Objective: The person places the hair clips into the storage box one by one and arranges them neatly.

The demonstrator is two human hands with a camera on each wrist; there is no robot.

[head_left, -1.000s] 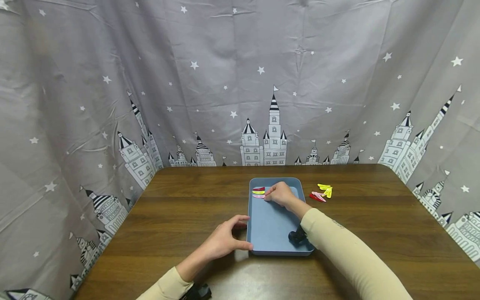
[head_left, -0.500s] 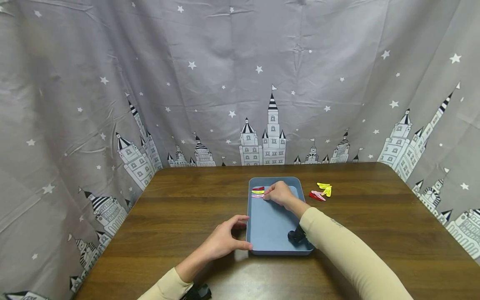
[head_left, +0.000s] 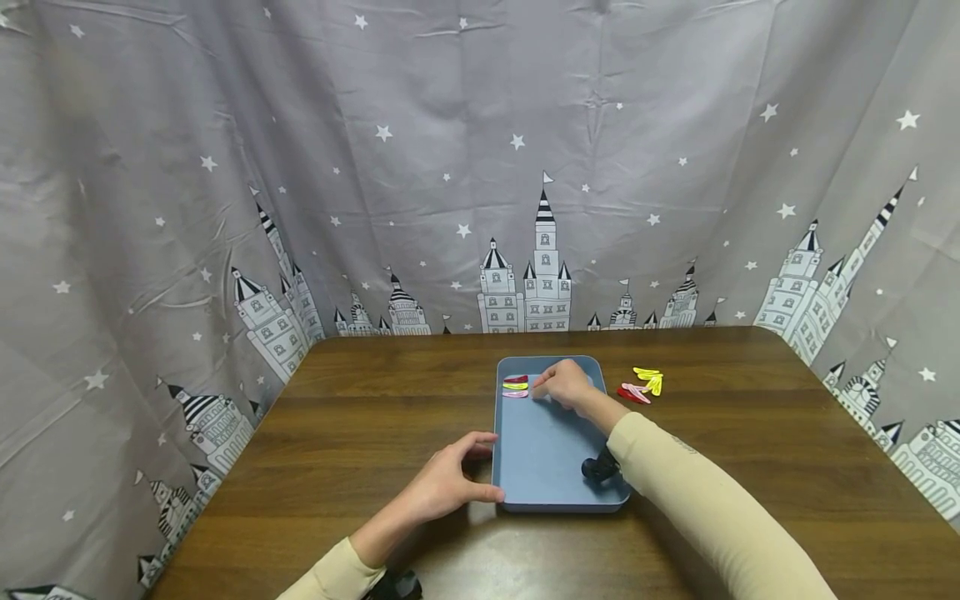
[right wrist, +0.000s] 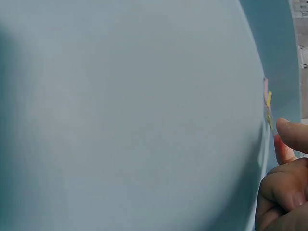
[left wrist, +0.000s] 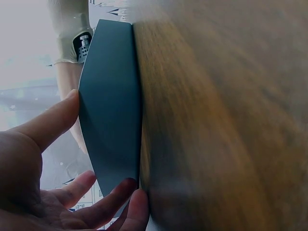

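In the head view, three snap hair clips lie stacked in a short column at the far left of a blue-grey tray (head_left: 547, 450): a red clip (head_left: 516, 379), a yellow clip (head_left: 515, 386) and a pink clip (head_left: 515, 394). My right hand (head_left: 566, 385) is over the tray just right of them, fingers bent and fingertips low by its floor. Thumb and index finger (right wrist: 284, 149) sit close together in the right wrist view; I cannot tell whether they pinch anything. My left hand (head_left: 446, 479) touches the tray's left wall, thumb and fingers spread along it.
On the wooden table (head_left: 390, 392), right of the tray, lies a loose pile of yellow hair clips (head_left: 649, 379), with pink and red ones (head_left: 633, 394) beside them. A grey castle-print curtain (head_left: 420, 167) hangs behind the table.
My right hand has drawn slightly to the right, leaving a gap between its fingertips and the pink clip. The left hand stays at the tray's wall.
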